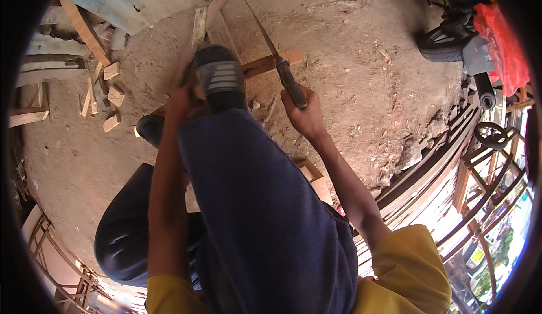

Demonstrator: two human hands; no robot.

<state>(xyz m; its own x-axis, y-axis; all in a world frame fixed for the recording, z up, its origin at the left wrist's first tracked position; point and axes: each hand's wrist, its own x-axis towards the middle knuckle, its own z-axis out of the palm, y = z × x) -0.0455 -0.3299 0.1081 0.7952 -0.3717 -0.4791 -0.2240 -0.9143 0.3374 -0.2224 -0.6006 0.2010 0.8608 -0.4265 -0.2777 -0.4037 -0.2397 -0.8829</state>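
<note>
Off to the left, 3 or 4 small wood offcuts [111,95] lie scattered on the dirt floor [361,60]. The left hand [182,100] is clenched on the near end of a wooden strip [210,27], beside the shoe [220,77] pinning it down; the strip runs away from the person. Further right, the right hand [304,113] grasps a saw [271,49], its blade pointing up and left, resting across a wooden block [265,63] just right of the strip.
</note>
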